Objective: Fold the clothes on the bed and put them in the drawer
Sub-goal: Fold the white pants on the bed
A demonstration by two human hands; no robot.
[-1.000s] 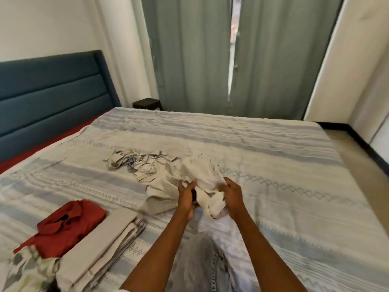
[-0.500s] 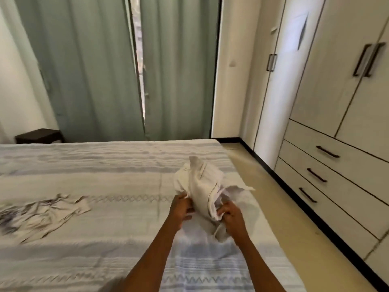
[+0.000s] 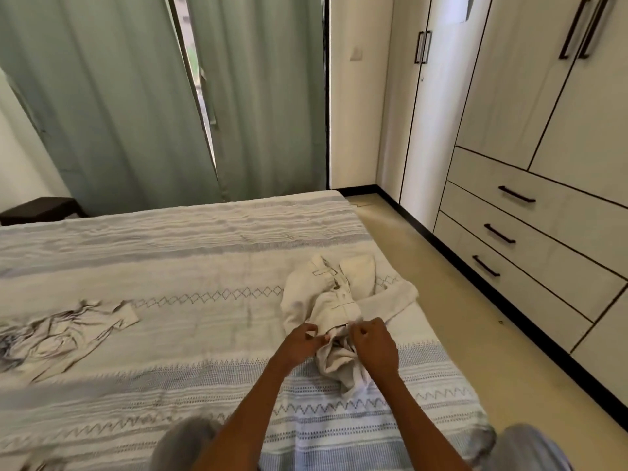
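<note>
A crumpled cream garment (image 3: 334, 300) with dark stitching lies on the striped bed (image 3: 190, 253) near its right edge. My left hand (image 3: 300, 343) pinches the garment's near end from the left. Close beside it, my right hand (image 3: 373, 345) grips the same bunched end from the right. A second rumpled pale garment (image 3: 57, 338) lies spread at the bed's left. The wardrobe's drawers (image 3: 530, 239) stand closed on the right, across a strip of floor.
Green curtains (image 3: 142, 96) hang behind the bed. A dark side table (image 3: 37, 209) stands at the far left. Tall wardrobe doors (image 3: 543, 79) rise above the drawers. Beige floor (image 3: 452, 317) runs between bed and wardrobe. My knees show at the bottom edge.
The view swung right from the headboard side toward the wardrobe. The cream garment, held up in both hands before, has come down onto the bed near its right edge.
</note>
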